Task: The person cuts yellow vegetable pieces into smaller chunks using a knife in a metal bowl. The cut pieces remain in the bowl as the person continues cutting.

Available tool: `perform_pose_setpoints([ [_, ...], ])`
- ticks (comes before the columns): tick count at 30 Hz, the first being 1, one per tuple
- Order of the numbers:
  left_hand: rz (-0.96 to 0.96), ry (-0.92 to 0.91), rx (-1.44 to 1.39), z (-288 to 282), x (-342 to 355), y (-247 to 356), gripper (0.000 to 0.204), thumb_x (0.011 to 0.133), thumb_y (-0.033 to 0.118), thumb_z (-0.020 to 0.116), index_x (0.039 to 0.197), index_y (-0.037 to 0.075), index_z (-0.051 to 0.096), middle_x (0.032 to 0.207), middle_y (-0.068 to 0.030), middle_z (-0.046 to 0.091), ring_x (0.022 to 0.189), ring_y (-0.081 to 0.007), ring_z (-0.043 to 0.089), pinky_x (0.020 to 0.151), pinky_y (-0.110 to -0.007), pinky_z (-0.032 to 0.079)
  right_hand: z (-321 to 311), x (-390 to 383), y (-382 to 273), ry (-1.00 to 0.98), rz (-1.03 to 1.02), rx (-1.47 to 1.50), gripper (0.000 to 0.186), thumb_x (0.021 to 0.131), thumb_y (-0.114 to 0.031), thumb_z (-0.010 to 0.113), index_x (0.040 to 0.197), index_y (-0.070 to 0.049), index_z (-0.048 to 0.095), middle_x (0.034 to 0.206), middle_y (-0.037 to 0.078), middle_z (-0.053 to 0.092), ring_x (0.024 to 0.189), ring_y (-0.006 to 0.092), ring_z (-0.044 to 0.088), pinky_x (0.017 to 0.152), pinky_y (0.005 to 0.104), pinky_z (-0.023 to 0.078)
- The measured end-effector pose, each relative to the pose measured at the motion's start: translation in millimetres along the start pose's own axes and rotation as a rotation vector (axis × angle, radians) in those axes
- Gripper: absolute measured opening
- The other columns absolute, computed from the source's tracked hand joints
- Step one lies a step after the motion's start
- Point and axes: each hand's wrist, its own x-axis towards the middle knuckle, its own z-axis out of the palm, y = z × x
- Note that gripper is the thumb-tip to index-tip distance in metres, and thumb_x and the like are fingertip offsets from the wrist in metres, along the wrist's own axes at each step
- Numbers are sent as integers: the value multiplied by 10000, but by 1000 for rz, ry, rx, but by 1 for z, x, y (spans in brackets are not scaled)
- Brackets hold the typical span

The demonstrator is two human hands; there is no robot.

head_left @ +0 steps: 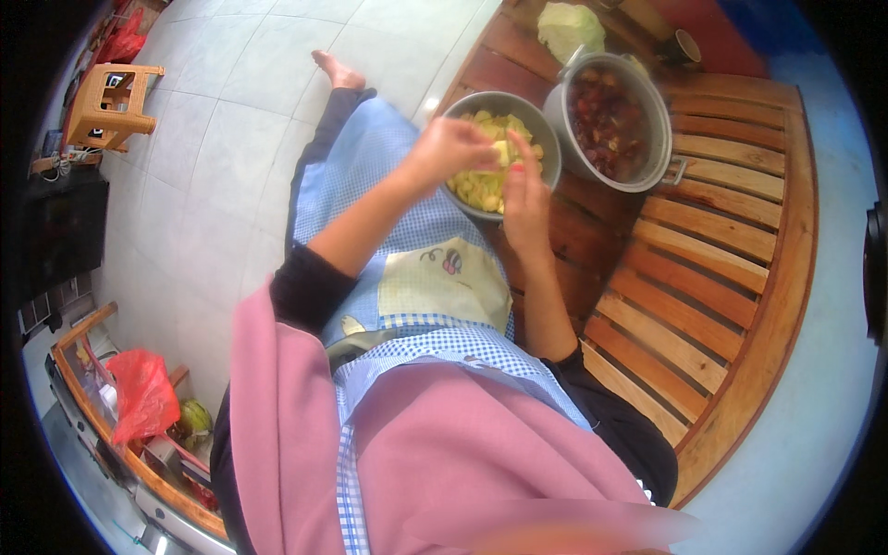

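A metal bowl (552,157) full of cut pale yellow pieces (478,192) stands on the wooden bench in front of me. Above it, both hands come close together. My left hand (451,148), somewhat blurred, pinches a pale yellow piece (502,153) at its fingertips. My right hand (526,194) is raised beside that piece at the bowl's right side, its fingers bent towards it. A red spot shows at one right fingertip. Whatever the right fingers hold is too small and blurred to name.
A large metal pot (662,153) of dark red pieces touches the bowl's right side. Behind it lie a pale green cabbage (571,32) and a dark cup (684,48). The slatted wooden bench (703,268) extends right. A tan plastic stool (116,102) stands far left on the tiled floor.
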Motion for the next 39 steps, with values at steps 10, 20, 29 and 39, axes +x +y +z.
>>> perform_pose_setpoints([
  [10, -70, -119, 10, 3, -9, 7, 228, 777, 126, 772, 909, -41, 689, 864, -138, 706, 789, -187, 676, 753, -294, 528, 0, -2, -12, 55, -73, -127, 259, 981, -192, 420, 1127, -24, 553, 932, 301, 635, 906, 459, 636, 741, 509, 486],
  [20, 308, 105, 503, 2, 21, -18, 156, 728, 87, 738, 865, 14, 720, 903, -148, 677, 841, -250, 670, 726, -361, 531, 6, 15, 38, 68, 339, 419, 316, 1008, -305, 445, 1237, -95, 503, 838, 58, 575, 714, 120, 456, 570, 272, 430],
  [29, 379, 22, 1256, 31, 29, -62, 206, 799, 90, 606, 972, 98, 718, 1036, -130, 641, 940, -313, 655, 776, -408, 547, -17, 13, 35, 14, 480, 682, 407, 1035, -418, 346, 1314, -153, 478, 602, -26, 399, 380, 43, 284, 343, 192, 239],
  [39, 500, -116, 1398, 33, 25, -59, 177, 803, 79, 601, 941, 85, 711, 1088, -110, 624, 964, -268, 659, 786, -380, 555, -15, 14, 33, 6, 426, 645, 442, 1049, -381, 306, 1260, -58, 521, 596, -23, 415, 406, 51, 328, 380, 203, 292],
])
